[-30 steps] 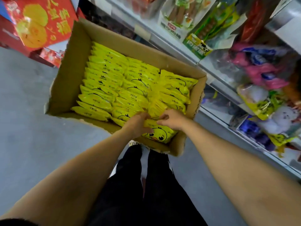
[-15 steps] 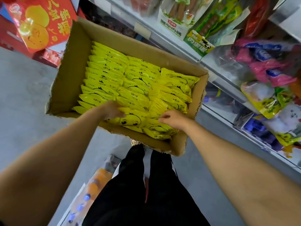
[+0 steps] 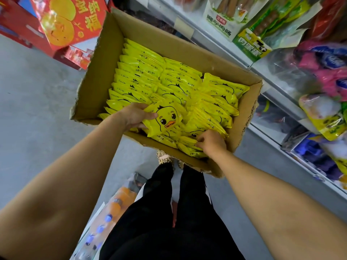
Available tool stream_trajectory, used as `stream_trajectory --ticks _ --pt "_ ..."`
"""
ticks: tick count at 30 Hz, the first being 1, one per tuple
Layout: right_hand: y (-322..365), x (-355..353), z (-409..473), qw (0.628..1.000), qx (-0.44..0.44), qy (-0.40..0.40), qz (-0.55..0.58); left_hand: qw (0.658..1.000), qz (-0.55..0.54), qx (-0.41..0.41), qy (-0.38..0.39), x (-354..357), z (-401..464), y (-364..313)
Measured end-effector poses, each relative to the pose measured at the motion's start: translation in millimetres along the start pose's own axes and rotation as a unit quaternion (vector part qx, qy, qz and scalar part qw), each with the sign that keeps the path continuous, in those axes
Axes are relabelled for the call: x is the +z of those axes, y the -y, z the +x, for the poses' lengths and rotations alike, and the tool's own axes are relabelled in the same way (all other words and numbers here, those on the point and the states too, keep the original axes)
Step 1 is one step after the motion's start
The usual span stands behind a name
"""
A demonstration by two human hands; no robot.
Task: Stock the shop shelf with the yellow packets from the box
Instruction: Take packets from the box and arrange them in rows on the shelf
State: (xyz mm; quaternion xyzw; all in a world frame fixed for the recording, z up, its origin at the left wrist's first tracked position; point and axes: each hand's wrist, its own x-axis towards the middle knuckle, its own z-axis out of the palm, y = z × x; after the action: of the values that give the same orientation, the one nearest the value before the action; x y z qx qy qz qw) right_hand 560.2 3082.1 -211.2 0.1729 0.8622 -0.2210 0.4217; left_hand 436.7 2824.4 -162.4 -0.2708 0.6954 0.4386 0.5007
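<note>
An open cardboard box point(image 3: 105, 59) on the floor holds several rows of yellow packets point(image 3: 142, 76) printed with a duck. My left hand point(image 3: 134, 115) grips a bunch of yellow packets point(image 3: 167, 119) at the near side of the box, the front one tilted up with the duck face showing. My right hand point(image 3: 212, 142) is in the near right corner of the box, its fingers closed on the edges of packets point(image 3: 189, 145) lying there. The shop shelf point(image 3: 272, 92) runs along the right side.
The shelves on the right carry bagged snacks point(image 3: 323, 72) and sausage packs point(image 3: 223, 17). Red gift boxes point(image 3: 71, 19) stand at the upper left. A pack of orange drink bottles point(image 3: 110, 207) lies on the grey floor by my legs point(image 3: 169, 212).
My left hand has moved right from the left row and lifted a bunch of packets, turning the duck face up. My right hand has stayed in the near right corner.
</note>
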Motion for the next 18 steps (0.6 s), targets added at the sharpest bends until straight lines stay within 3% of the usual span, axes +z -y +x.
stream_trajectory --ticks 7,14,18 --pt "1.1 -31.5 -21.1 0.979 -0.026 0.027 0.202 0.993 -0.1 0.029 0.049 -1.5 -31.6 -9.7" --pt "5.1 -80.0 -56.7 0.902 0.005 -0.038 0.43 0.977 -0.143 0.065 0.146 13.6 -90.5 -43.3" --pt "0.6 -103.6 -85.1 0.85 0.011 -0.076 0.521 0.975 -0.128 0.098 0.155 24.5 -118.1 -73.9"
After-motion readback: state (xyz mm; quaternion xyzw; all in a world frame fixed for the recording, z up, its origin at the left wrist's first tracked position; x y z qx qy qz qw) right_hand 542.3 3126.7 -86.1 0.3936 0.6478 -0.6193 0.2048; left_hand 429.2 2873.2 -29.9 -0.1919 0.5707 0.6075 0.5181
